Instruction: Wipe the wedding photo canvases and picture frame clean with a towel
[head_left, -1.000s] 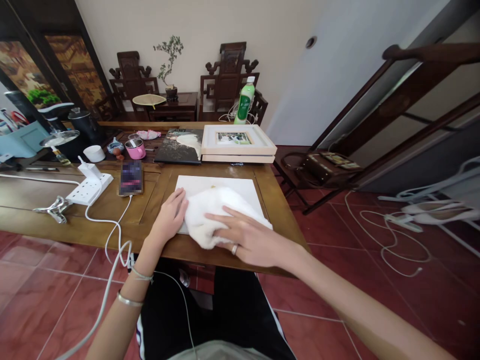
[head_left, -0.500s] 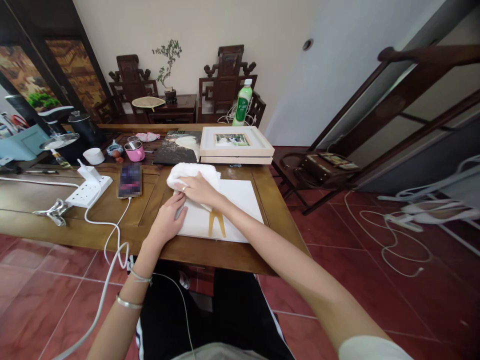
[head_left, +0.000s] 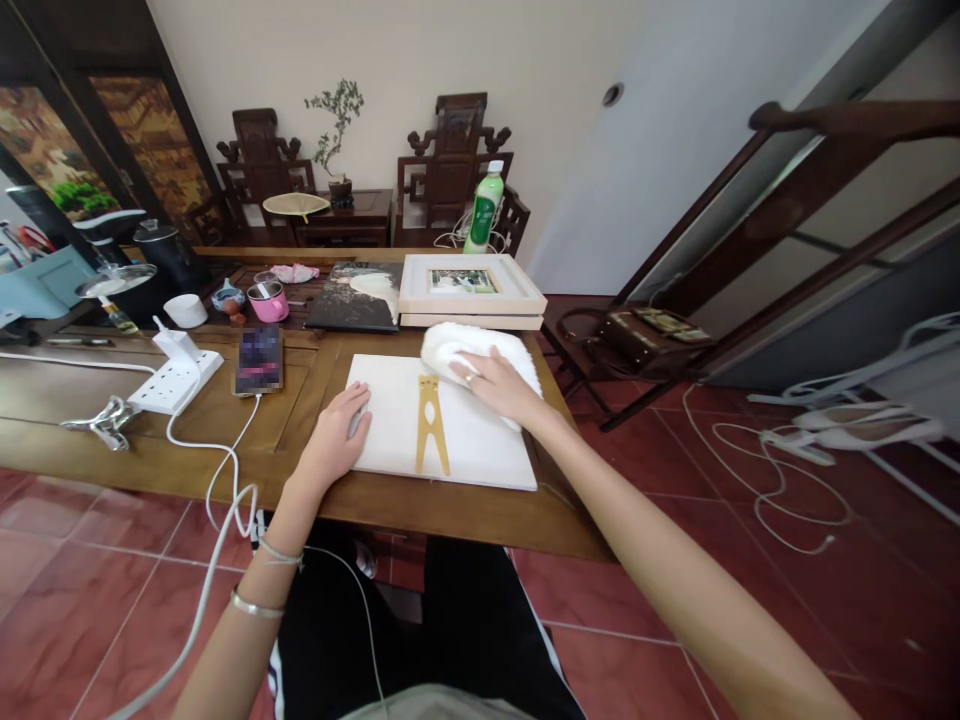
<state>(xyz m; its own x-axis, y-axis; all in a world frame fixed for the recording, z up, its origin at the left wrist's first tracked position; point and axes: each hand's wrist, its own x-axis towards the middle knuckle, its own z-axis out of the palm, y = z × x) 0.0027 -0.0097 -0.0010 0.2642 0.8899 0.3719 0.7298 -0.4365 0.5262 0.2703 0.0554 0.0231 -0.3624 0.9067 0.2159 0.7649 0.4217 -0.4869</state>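
Observation:
A white rectangular board (head_left: 390, 440) lies flat near the front edge of the wooden table, with a yellow-gold A-shaped piece (head_left: 422, 440) on its face. My right hand (head_left: 495, 385) presses a fluffy white towel (head_left: 457, 345) against the board's upper right part and grips it. The towel covers the board's far right corner. On the board's left edge rests my left hand (head_left: 339, 432), its fingers stretched out and holding nothing.
Behind the board are a light wooden picture frame (head_left: 517, 285), a dark panel (head_left: 341, 300) and a green bottle (head_left: 484, 210). To the left lie a phone (head_left: 259, 360), a power strip (head_left: 176, 383) and white cables. A pink cup (head_left: 270, 303) stands farther back.
My right hand and the towel have moved right across the board, uncovering its upper left part and the top of the gold piece. The left hand stays at the left edge.

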